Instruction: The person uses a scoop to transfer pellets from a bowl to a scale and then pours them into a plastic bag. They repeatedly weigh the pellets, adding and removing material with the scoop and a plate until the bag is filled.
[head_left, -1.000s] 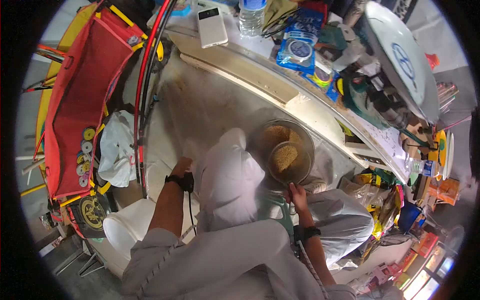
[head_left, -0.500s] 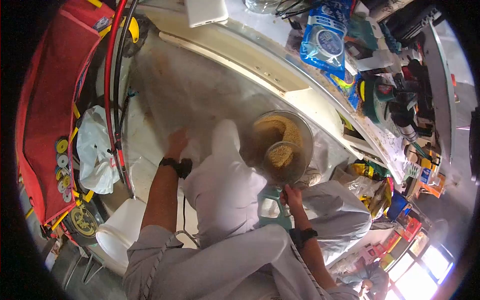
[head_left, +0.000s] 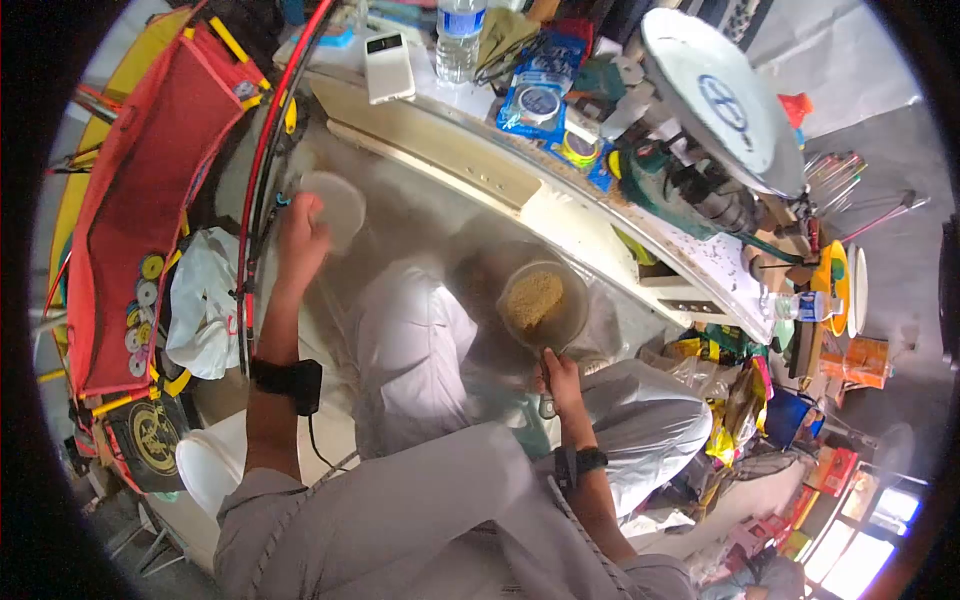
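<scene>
My right hand (head_left: 566, 380) is closed around the handle of a round pan (head_left: 578, 318). Tan grains (head_left: 534, 298) lie in the pan, which overlaps a larger, shadowed round vessel (head_left: 472, 305) near my feet. Raised at the far left, my left hand (head_left: 304, 245) grips a pale, translucent round thing (head_left: 340, 212) like a shallow lid or bowl. That arm wears a black wrist strap with a cable hanging from it. Hazy smoke or dust hangs over the floor between both hands.
A cream bench edge (head_left: 430, 165) slants across the front, bearing a water bottle (head_left: 460, 45), a white device (head_left: 389, 68) and a white enamel dish (head_left: 715, 100). To the left are a red fabric cart (head_left: 130, 250), a white plastic bag (head_left: 215, 300) and a white bucket (head_left: 215, 455).
My left hand has risen away from my knee and now shows a round translucent thing. My right hand has lifted the grain-filled pan slightly; the large vessel looks darker. The view has shifted.
</scene>
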